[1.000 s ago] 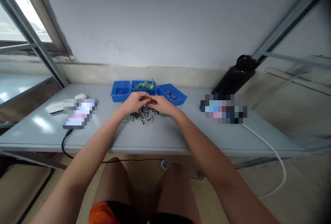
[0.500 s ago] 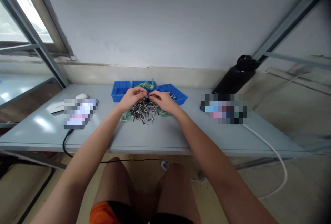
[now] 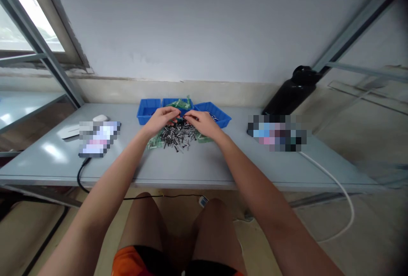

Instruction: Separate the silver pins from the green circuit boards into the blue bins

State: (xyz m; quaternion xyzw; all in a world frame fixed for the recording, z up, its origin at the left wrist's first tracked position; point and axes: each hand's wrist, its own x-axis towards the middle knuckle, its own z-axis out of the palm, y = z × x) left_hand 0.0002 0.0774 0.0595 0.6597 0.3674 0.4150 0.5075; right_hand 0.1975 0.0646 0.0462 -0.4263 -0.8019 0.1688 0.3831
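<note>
Both hands hover over a heap of mixed black and silver screws (image 3: 178,136) on the table. My left hand (image 3: 164,119) has thumb and fingertips pinched together, on something too small to make out. A short gap to the right, my right hand (image 3: 200,122) is closed in a similar pinch, and what it holds cannot be told. Behind the hands stand a left blue bin (image 3: 145,119), a middle blue bin (image 3: 167,101) with green plastic wrapping (image 3: 180,104) in it, and a right blue bin (image 3: 224,122) containing some screws.
Green plastic pieces (image 3: 154,142) lie beside the heap. On the left are a phone with a cable (image 3: 100,139) and a white case (image 3: 100,118). To the right, a black bottle (image 3: 291,93) leans against the wall near another blurred device (image 3: 274,133) with a white cable (image 3: 338,184).
My fingertips have drawn slightly apart above the screws. Otherwise the hands stay in nearly the same place, and the bins and heap look unchanged.
</note>
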